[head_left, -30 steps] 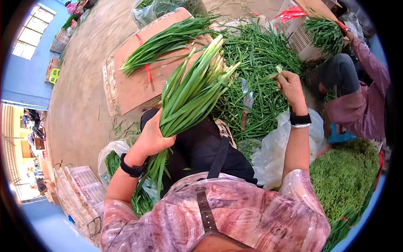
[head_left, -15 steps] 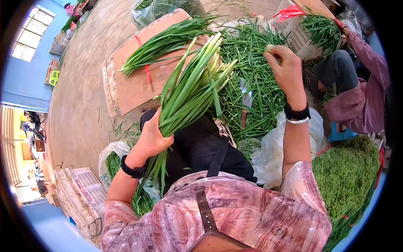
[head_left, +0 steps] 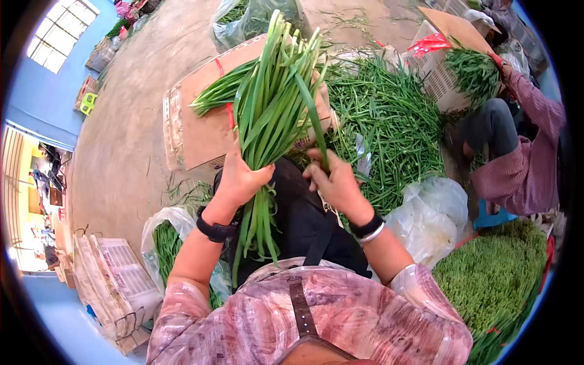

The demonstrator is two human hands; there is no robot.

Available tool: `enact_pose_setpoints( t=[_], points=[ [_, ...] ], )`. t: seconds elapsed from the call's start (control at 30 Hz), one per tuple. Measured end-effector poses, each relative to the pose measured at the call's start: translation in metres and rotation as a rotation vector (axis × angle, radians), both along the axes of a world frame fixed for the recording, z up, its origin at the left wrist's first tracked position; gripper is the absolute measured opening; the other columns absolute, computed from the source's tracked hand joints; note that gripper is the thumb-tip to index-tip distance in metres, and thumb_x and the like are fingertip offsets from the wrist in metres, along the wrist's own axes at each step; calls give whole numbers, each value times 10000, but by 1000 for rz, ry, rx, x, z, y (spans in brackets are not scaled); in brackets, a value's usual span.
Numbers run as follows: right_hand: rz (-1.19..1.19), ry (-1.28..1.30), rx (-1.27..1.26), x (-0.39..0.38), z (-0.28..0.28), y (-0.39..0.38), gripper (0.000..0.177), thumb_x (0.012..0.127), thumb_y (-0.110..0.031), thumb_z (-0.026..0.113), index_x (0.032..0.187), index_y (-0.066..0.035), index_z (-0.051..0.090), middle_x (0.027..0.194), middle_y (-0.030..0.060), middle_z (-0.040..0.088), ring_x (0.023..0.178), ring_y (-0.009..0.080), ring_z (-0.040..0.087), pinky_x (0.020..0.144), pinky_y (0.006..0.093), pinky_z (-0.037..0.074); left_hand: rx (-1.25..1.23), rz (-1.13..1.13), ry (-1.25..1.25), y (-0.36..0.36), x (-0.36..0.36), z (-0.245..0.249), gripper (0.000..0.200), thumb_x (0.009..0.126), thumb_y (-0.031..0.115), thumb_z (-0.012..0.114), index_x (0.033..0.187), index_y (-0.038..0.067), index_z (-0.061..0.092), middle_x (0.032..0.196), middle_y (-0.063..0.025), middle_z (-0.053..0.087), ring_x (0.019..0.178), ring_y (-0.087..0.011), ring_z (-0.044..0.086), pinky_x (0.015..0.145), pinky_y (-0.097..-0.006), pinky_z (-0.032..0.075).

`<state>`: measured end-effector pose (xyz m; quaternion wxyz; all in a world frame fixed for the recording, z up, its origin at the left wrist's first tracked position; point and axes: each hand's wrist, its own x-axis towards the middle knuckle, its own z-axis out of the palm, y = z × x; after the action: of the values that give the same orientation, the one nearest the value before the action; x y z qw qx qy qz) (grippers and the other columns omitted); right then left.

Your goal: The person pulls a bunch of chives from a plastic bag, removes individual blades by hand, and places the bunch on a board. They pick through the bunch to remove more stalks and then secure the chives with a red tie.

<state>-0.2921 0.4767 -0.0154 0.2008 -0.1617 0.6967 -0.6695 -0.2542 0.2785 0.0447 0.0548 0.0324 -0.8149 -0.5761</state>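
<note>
My left hand (head_left: 246,182) is wrapped round a thick bunch of garlic chives (head_left: 274,115), pale stem ends up and leaf tips hanging over my lap. At its right side, the fingers of my right hand (head_left: 337,188) are closed on a single chive leaf (head_left: 315,125) that droops from the bunch. Behind it, another bunch of chives (head_left: 213,94) lies on a cardboard sheet (head_left: 201,140), partly hidden, beside red ties (head_left: 230,115). A knife (head_left: 363,155) rests on the heap of loose green leaves (head_left: 395,115), its handle hidden by my right hand.
A crumpled plastic bag (head_left: 432,213) lies right of my lap; a bag of greens (head_left: 164,243) stands at left. Another person (head_left: 517,176) sits at right near a bundle of greens (head_left: 474,73). Budded stalks (head_left: 499,267) fill the lower right. Crates (head_left: 125,271) stand lower left.
My right hand has come down and left from above the leaf heap to the bunch and taken a leaf. My left hand has shifted right, turning the bunch more upright.
</note>
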Motion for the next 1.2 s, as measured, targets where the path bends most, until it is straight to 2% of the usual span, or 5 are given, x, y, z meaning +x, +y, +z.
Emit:
enact_pose_setpoints(
  t=[0.1, 0.27, 0.7, 1.0, 1.2],
  points=[
    [7, 136, 306, 24, 1, -11, 219, 921, -184, 461, 1040, -21, 545, 706, 174, 636, 652, 379, 629, 593, 453, 497, 136, 30, 60, 4, -2, -5, 605, 675, 39, 741, 1212, -18, 469, 1076, -86, 613, 970, -133, 566, 878, -289, 449],
    [220, 584, 792, 36, 16, -28, 218, 835, -108, 484, 992, 37, 526, 678, 191, 636, 614, 363, 644, 539, 452, 507, 171, -34, 33, -1, 0, -18, 746, 632, 70, 818, 1258, -15, 422, 1099, -100, 605, 979, -164, 577, 885, -323, 466],
    [638, 650, 592, 22, 33, -7, 351, 816, -211, 599, 1030, 61, 537, 677, 184, 624, 593, 341, 627, 543, 404, 505, -45, -87, 73, -1, 5, -15, 610, 673, 52, 665, 1234, -23, 439, 1125, -115, 582, 1024, -180, 549, 929, -311, 415],
    [-114, 1307, 585, -113, 117, 56, 221, 775, -216, 670, 928, -58, 656, 737, 135, 600, 726, 316, 601, 673, 422, 482, -354, -145, 120, -1, 9, 4, 572, 686, 49, 658, 1215, -36, 460, 981, -163, 659, 914, -201, 641, 846, -310, 473],
    [128, 753, 304, -100, 93, 67, 113, 804, -115, 631, 882, -35, 649, 702, 125, 603, 665, 218, 612, 641, 353, 487, -367, -146, 7, -17, 15, 20, 598, 703, 33, 649, 1258, -34, 436, 952, -136, 666, 874, -167, 642, 808, -292, 483]
  ],
)
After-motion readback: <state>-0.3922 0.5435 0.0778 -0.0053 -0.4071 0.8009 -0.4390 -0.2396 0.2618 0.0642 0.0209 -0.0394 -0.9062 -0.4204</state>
